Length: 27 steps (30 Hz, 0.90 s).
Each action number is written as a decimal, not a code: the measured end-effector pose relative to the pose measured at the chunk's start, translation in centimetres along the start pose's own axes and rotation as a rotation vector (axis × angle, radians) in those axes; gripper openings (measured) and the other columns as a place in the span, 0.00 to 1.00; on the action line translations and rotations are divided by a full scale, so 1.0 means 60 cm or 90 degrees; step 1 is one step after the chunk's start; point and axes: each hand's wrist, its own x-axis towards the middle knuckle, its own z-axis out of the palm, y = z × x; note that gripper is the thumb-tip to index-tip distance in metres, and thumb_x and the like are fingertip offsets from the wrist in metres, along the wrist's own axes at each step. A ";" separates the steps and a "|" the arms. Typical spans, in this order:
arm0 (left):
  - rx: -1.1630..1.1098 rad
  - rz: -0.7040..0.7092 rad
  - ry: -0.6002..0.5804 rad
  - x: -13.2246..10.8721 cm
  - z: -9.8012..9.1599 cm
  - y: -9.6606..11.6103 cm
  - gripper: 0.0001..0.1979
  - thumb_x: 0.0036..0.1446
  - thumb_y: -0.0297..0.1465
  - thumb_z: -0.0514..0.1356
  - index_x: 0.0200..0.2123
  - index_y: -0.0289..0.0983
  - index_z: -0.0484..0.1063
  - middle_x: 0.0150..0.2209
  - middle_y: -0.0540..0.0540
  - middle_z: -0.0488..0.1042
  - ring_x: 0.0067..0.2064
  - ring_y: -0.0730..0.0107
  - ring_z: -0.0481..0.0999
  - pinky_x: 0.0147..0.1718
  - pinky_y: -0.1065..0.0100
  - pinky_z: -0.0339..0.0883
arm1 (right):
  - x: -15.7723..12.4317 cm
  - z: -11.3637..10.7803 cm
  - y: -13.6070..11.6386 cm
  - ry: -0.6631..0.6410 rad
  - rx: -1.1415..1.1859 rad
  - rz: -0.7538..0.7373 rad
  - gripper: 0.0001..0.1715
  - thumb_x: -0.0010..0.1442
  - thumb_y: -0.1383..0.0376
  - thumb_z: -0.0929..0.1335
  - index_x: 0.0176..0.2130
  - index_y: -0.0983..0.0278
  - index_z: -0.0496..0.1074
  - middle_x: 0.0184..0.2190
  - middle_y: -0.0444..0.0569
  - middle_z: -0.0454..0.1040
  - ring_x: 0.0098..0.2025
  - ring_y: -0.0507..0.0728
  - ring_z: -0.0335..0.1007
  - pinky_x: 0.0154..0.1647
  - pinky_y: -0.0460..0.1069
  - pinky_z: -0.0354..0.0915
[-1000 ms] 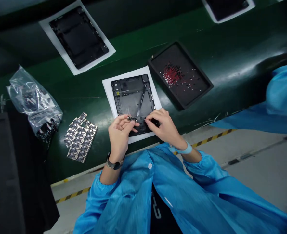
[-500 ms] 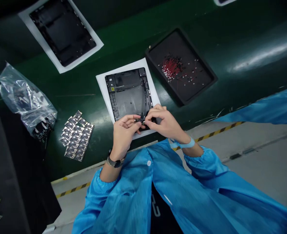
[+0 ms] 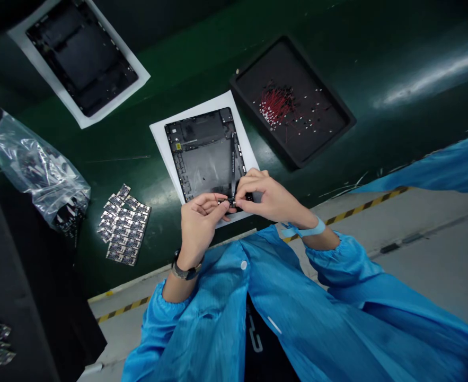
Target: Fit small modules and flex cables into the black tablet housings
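Dark green conveyor belt [image 3: 400, 127] carries white paper sheets [image 3: 159, 140] bearing black tablet housings [image 3: 204, 159]. Also on belt: black tray [image 3: 321, 140] of red wires [image 3: 275, 105], stacked circuit boards [image 3: 123, 225], clear plastic bag [image 3: 35, 170].

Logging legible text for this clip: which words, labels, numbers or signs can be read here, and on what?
Small yellow label on the black rectangular housing: too small to read.
White curved marks on the dark shirt under the blue smock: too blurred and cut off to read.
No text is readable.
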 end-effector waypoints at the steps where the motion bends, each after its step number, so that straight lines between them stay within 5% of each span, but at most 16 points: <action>1: 0.006 0.004 0.018 -0.003 0.003 -0.001 0.13 0.52 0.33 0.72 0.38 0.32 0.78 0.29 0.42 0.82 0.32 0.62 0.84 0.30 0.70 0.78 | 0.000 0.002 0.000 0.011 -0.006 -0.001 0.09 0.64 0.65 0.68 0.31 0.61 0.74 0.32 0.44 0.74 0.44 0.58 0.63 0.49 0.55 0.48; 8: 0.009 0.015 0.073 -0.014 0.013 -0.008 0.12 0.53 0.32 0.72 0.38 0.32 0.78 0.30 0.43 0.82 0.32 0.64 0.84 0.32 0.70 0.79 | -0.002 0.012 -0.004 0.042 -0.056 -0.028 0.10 0.64 0.68 0.69 0.30 0.62 0.73 0.31 0.44 0.74 0.42 0.57 0.63 0.47 0.55 0.49; 16: -0.023 -0.023 -0.011 -0.007 0.001 -0.005 0.11 0.53 0.31 0.72 0.38 0.32 0.79 0.28 0.43 0.82 0.31 0.64 0.84 0.35 0.70 0.79 | 0.002 -0.019 0.005 -0.069 0.019 -0.025 0.10 0.68 0.63 0.69 0.33 0.63 0.76 0.36 0.46 0.77 0.46 0.58 0.64 0.51 0.55 0.50; 27: -0.017 -0.024 0.009 -0.006 0.009 -0.010 0.12 0.50 0.31 0.73 0.36 0.33 0.77 0.26 0.45 0.81 0.30 0.63 0.84 0.34 0.69 0.79 | 0.012 -0.023 0.010 -0.104 0.021 -0.018 0.11 0.67 0.62 0.70 0.32 0.62 0.77 0.35 0.46 0.78 0.45 0.58 0.63 0.53 0.57 0.50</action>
